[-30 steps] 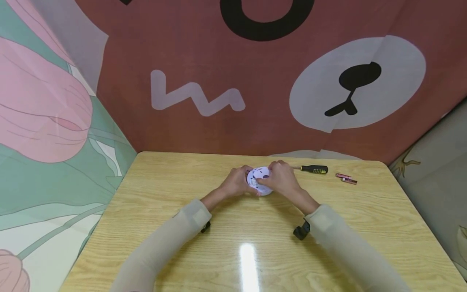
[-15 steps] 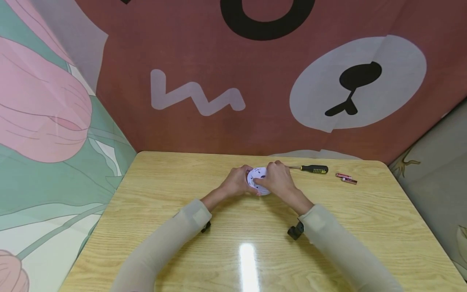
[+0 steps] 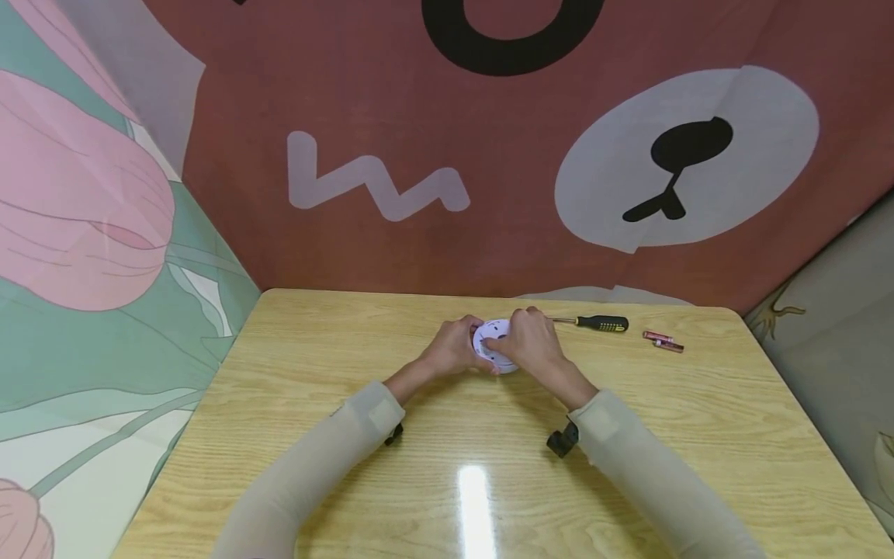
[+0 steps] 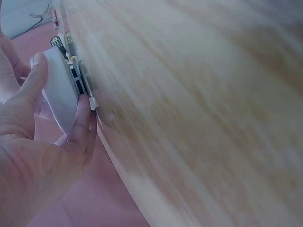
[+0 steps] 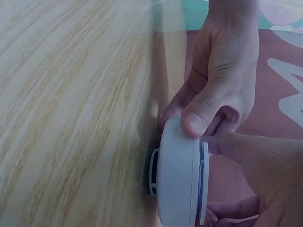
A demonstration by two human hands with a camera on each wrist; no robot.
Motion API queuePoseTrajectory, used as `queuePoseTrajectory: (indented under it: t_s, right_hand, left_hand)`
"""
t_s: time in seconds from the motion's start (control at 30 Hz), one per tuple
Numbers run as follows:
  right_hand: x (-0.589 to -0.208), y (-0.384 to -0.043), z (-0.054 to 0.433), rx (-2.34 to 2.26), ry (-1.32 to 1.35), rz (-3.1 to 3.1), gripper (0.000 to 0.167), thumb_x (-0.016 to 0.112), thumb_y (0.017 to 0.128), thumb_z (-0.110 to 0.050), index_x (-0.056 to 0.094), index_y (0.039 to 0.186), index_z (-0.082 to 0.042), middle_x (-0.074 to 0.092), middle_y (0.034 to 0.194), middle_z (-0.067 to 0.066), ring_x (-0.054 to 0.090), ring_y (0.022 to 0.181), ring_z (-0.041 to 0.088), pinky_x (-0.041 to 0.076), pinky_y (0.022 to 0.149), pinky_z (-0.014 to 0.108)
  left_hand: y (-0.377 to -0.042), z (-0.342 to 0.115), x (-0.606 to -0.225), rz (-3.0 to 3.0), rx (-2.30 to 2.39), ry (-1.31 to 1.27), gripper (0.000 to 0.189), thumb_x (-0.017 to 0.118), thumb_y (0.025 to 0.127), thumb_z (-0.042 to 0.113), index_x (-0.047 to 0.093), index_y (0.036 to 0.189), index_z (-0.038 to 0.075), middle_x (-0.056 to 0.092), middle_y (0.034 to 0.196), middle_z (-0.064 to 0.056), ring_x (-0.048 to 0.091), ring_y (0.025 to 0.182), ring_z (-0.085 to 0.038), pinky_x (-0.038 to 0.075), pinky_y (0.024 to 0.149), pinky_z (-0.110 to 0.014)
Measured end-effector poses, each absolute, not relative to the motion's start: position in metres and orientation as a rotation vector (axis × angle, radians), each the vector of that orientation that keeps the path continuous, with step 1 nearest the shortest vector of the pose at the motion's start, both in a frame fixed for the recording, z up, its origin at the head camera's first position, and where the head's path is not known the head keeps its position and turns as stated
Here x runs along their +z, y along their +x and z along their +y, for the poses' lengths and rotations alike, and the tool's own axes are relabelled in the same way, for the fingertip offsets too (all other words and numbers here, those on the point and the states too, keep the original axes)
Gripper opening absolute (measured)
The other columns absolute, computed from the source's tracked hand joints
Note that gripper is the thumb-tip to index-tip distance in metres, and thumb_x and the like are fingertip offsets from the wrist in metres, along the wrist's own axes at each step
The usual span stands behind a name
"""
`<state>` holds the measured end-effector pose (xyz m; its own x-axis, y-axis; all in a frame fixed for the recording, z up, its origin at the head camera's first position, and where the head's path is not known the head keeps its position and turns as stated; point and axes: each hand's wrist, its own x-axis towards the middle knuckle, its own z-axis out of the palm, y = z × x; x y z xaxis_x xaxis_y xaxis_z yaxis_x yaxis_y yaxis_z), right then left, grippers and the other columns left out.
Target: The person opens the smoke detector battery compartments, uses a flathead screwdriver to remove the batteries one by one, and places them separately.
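A round white smoke detector (image 3: pixel 496 328) is held over the back middle of the table. My left hand (image 3: pixel 452 348) grips its rim from the left; in the right wrist view the thumb presses the edge of the white body (image 5: pixel 177 175). My right hand (image 3: pixel 536 341) holds the right side, its thumb lying across the flat back. That back is a thin plate (image 5: pixel 205 184), with a narrow gap between it and the body. A vented dome (image 5: pixel 154 172) faces the tabletop. Fingers hide part of the plate, and whether the dome touches the table I cannot tell.
A screwdriver (image 3: pixel 602 324) with a black and yellow handle lies right of the hands, its shaft toward them. Farther right are two small red batteries (image 3: pixel 658 337), side by side. The wooden table (image 3: pixel 335 326) meets a printed cloth backdrop (image 3: pixel 349 248) at its far edge.
My right hand has shifted slightly left, and the plate's markings have turned under its thumb. The plate now lies more evenly over the body. The left hand stays in place.
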<state>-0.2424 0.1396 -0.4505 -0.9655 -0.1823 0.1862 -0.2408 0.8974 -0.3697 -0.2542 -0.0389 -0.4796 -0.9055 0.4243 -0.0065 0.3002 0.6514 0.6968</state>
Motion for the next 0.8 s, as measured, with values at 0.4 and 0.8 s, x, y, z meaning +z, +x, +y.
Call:
queuePoseTrajectory:
  t_s: [0.4,0.8]
  right_hand:
    - [-0.4507,-0.2418,0.1386,0.590,0.307,-2.934,0.053,0.094,0.077,-0.047,0.064,0.065,-0.004,0.058,0.063,0.008,0.053,0.056,0.021,0.040,0.048,0.030]
    - [-0.4525,-0.2409,0.1392,0.545,0.321,-2.906,0.056,0.092,0.080,-0.050,0.063,0.068,-0.003,0.057,0.062,0.007,0.052,0.055,0.019,0.040,0.047,0.031]
  left_hand:
    - [-0.2545,-0.0393,-0.4788,2.690,1.090,0.611,0.093,0.103,0.068,0.036,0.059,0.140,-0.001,0.071,0.125,-0.011,0.065,0.103,-0.019,0.055,0.084,-0.028]
    - [-0.2542,-0.0396,-0.4780,2.681,1.073,0.615,0.092,0.102,0.070,0.038,0.058,0.141,0.000,0.070,0.129,-0.012,0.066,0.111,-0.021,0.056,0.092,-0.031]
